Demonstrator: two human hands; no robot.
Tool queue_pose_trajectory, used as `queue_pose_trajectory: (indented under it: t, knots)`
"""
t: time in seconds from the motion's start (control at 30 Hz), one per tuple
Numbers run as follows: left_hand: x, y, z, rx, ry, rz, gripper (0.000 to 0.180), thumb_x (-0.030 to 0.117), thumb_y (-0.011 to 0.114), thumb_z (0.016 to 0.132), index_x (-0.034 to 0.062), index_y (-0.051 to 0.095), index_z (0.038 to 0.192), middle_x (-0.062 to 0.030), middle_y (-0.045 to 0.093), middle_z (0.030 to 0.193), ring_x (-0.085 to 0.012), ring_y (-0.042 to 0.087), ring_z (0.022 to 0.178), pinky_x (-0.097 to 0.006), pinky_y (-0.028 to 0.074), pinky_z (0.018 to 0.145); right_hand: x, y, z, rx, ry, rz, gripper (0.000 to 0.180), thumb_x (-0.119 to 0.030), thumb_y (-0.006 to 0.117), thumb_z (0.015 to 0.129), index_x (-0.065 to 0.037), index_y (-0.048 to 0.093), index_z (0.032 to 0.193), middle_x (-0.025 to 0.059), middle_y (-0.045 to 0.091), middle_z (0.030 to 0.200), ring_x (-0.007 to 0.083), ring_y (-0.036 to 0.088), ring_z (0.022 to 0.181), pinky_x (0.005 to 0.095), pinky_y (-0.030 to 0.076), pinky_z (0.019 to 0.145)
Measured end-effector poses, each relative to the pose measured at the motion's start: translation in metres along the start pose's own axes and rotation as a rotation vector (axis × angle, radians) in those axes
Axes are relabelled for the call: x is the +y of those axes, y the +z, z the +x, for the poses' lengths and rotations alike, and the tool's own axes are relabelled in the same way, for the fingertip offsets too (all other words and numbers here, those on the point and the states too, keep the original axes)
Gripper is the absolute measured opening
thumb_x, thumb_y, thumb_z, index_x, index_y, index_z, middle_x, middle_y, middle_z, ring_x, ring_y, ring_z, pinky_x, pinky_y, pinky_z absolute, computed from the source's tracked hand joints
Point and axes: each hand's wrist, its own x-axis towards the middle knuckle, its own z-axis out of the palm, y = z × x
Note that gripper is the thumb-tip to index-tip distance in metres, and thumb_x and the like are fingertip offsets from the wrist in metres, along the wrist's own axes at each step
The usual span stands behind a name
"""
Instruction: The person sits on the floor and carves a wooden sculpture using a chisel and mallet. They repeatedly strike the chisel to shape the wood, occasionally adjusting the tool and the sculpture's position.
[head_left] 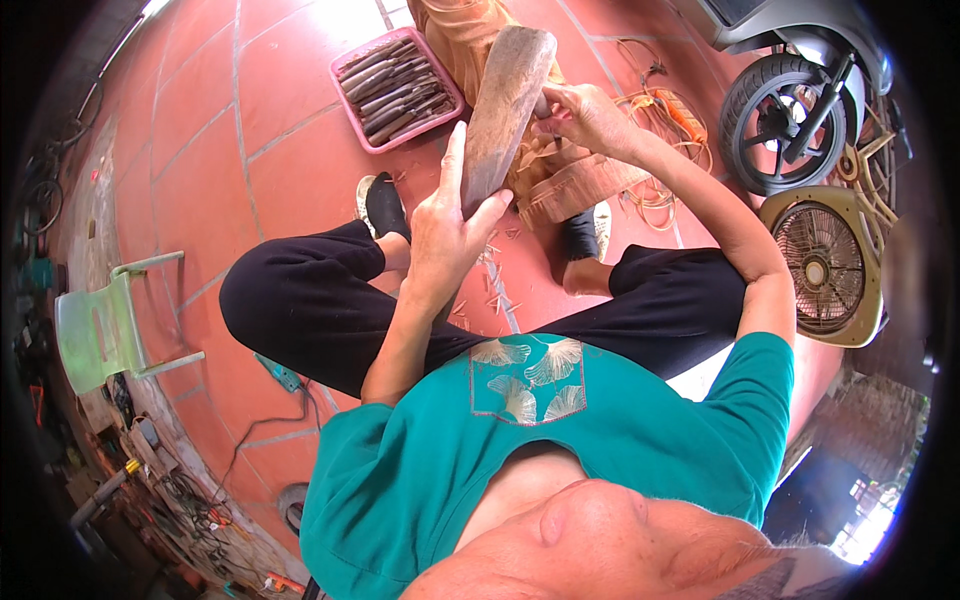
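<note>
A long brown piece of wood point(508, 100) stands tilted between my knees, its lower end near my left hand. My left hand point(447, 228) grips the lower part of the wood, thumb up along its left edge. My right hand point(583, 117) is closed against the wood's right side, higher up; whether it holds a small tool is hidden. Behind the wood sits a wooden block point(580, 180) with pale shavings. Wood chips point(492, 285) lie on the red tiled floor point(290, 120) between my feet.
A pink tray point(352, 115) of dark carving tools lies on the floor ahead left. An orange cord point(670, 115) coils at the right, near a scooter wheel point(775, 120) and a box fan point(825, 265). A green plastic chair point(105, 325) stands at the left beside scattered tools.
</note>
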Motion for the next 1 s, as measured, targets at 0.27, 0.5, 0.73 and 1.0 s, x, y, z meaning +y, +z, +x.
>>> queue_pose_trajectory:
  t: [0.27,0.5,0.73,1.0]
  knots:
    - [0.015,-0.005,0.002,0.213,0.128,-0.325,0.079,0.005,0.069,0.089,-0.0039,0.028,0.155,-0.0194,0.057,0.136,-0.0212,0.061,0.115,-0.033,0.049,0.098,-0.004,-0.004,0.0,-0.077,0.082,0.044,0.035,-0.024,0.077,0.083,-0.004,0.06,0.106,0.0174,0.068,0.086,0.0357,0.069,0.082,0.0437,0.053,0.072]
    - [-0.013,0.005,-0.001,-0.046,-0.044,-0.113,0.084,0.024,0.072,0.09,0.0044,0.025,0.157,-0.0309,0.068,0.111,-0.037,0.072,0.101,-0.04,0.055,0.087,0.006,-0.005,0.003,0.008,0.271,0.107,0.031,-0.023,0.079,0.086,-0.003,0.06,0.098,0.009,0.068,0.078,0.0187,0.067,0.065,0.0341,0.051,0.059]
    - [-0.007,-0.001,0.001,0.045,-0.052,-0.221,0.082,0.018,0.073,0.09,0.0033,0.028,0.157,-0.025,0.067,0.123,-0.0231,0.069,0.107,-0.034,0.052,0.094,0.007,0.001,-0.002,0.014,0.259,0.174,0.032,-0.025,0.08,0.085,-0.003,0.06,0.098,0.0079,0.067,0.079,0.018,0.065,0.068,0.0339,0.052,0.059]
    - [0.015,-0.009,0.001,0.065,-0.078,-0.302,0.076,0.009,0.068,0.091,-0.0049,0.029,0.154,-0.017,0.057,0.133,-0.0198,0.057,0.119,-0.033,0.046,0.101,0.001,0.015,0.005,-0.03,0.009,0.045,0.036,-0.026,0.079,0.082,-0.003,0.055,0.094,0.0165,0.066,0.08,0.0374,0.066,0.078,0.0459,0.049,0.069]
